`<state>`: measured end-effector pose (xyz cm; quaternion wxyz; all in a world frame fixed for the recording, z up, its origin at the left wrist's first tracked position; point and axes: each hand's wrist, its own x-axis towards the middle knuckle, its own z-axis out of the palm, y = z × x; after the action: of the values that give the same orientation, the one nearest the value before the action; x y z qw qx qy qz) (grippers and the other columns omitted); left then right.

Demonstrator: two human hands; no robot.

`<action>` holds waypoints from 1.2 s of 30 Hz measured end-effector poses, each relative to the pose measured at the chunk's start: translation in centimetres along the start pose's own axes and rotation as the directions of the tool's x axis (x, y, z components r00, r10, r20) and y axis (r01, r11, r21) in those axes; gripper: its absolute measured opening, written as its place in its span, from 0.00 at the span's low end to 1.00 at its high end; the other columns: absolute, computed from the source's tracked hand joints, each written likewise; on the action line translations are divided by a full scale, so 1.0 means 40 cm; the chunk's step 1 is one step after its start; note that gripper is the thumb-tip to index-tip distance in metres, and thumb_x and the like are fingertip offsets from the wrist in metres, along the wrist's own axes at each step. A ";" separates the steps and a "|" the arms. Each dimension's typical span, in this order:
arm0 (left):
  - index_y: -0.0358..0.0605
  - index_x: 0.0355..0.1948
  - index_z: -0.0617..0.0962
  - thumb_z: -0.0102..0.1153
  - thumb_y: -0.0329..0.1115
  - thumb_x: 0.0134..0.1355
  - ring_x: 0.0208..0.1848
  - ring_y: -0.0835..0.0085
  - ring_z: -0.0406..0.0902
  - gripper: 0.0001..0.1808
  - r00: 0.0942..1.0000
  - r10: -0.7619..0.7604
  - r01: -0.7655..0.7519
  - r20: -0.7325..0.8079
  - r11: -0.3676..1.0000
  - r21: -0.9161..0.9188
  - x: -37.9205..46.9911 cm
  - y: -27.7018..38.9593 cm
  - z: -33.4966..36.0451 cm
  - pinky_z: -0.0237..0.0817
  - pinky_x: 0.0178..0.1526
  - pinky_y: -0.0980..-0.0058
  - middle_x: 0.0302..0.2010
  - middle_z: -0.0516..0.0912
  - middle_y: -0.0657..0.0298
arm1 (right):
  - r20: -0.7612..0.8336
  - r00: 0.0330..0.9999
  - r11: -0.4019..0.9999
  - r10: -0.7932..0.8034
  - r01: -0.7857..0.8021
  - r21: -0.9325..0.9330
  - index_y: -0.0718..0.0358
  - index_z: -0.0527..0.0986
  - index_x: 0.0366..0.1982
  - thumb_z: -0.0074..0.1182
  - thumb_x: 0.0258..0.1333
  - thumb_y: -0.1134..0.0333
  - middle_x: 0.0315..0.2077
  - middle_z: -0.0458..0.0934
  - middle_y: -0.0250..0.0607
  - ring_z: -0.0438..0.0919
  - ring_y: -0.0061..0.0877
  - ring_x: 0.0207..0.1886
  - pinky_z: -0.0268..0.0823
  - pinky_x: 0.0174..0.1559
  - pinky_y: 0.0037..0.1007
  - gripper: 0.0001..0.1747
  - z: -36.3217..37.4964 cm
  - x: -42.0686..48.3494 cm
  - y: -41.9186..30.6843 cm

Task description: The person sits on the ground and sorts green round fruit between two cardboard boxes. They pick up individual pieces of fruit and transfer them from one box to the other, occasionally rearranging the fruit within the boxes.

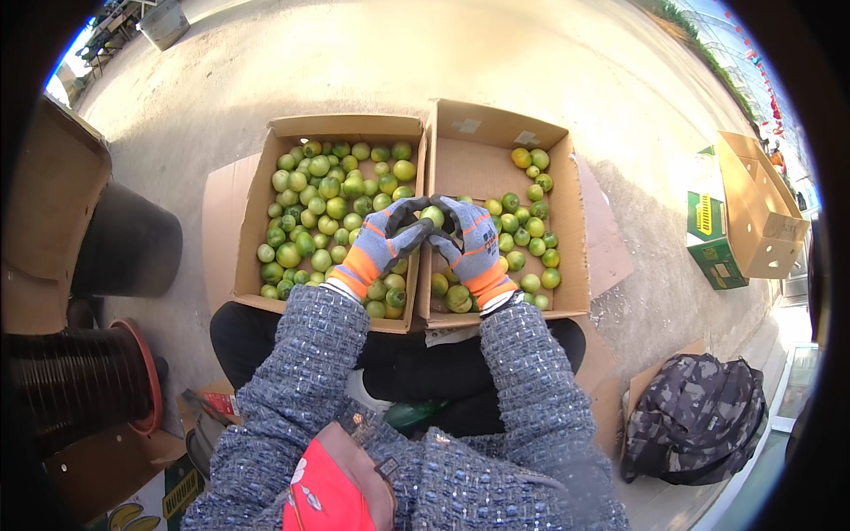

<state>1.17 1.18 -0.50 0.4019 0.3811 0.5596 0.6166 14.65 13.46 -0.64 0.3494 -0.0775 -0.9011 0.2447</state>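
Observation:
Two cardboard boxes stand side by side before me. The left box (252,219) is filled with green and yellowish tomatoes (337,207); the right box (579,232) holds fewer, mostly toward its right and near sides. Over the touching walls between the boxes, one pale green tomato (433,216) is held at the fingertips of both hands. My left hand (385,242), in a grey-blue glove with orange bands and dark fingertips, reaches it from the left. My right hand (469,242), gloved alike, touches it from the right, above the right box.
A black bucket (133,242) and a cardboard box (46,219) stand at the left, above a dark ribbed cylinder with a red rim (147,378). Right lie a green and brown carton (750,219) and a camouflage backpack (697,418). Flattened cardboard (222,229) lies under the boxes.

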 end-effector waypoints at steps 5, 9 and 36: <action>0.39 0.56 0.73 0.51 0.30 0.65 0.40 0.84 0.71 0.18 0.984 0.042 -0.044 -0.173 0.999 -0.007 0.014 0.005 0.015 0.63 0.48 0.82 0.42 0.79 0.67 | -0.505 0.577 0.763 0.643 -0.422 0.489 0.70 0.60 0.61 0.52 0.57 0.73 0.49 0.76 0.50 0.75 0.28 0.51 0.68 0.51 0.30 0.30 0.024 -0.017 0.090; 0.39 0.59 0.69 0.52 0.32 0.65 0.39 0.84 0.70 0.22 0.969 0.091 -0.110 -0.229 0.991 -0.074 0.025 -0.015 0.009 0.63 0.45 0.82 0.37 0.77 0.68 | -0.368 0.752 0.824 0.547 -0.404 0.397 0.70 0.59 0.62 0.54 0.56 0.72 0.44 0.76 0.46 0.76 0.31 0.43 0.69 0.46 0.30 0.32 0.006 -0.017 0.069; 0.55 0.60 0.71 0.60 0.45 0.54 0.58 0.57 0.68 0.31 0.850 0.401 0.340 -0.341 0.077 0.937 0.085 -0.095 -0.154 0.43 0.67 0.53 0.48 0.79 0.59 | -0.190 0.493 0.448 0.849 -0.481 0.753 0.65 0.61 0.61 0.52 0.58 0.73 0.41 0.75 0.39 0.74 0.20 0.32 0.71 0.38 0.24 0.29 0.009 -0.026 0.095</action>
<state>-5.57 2.15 -4.74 -0.1515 0.3768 0.9009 0.1532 15.06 16.30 -3.34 0.4606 -0.3933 -0.5116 0.6095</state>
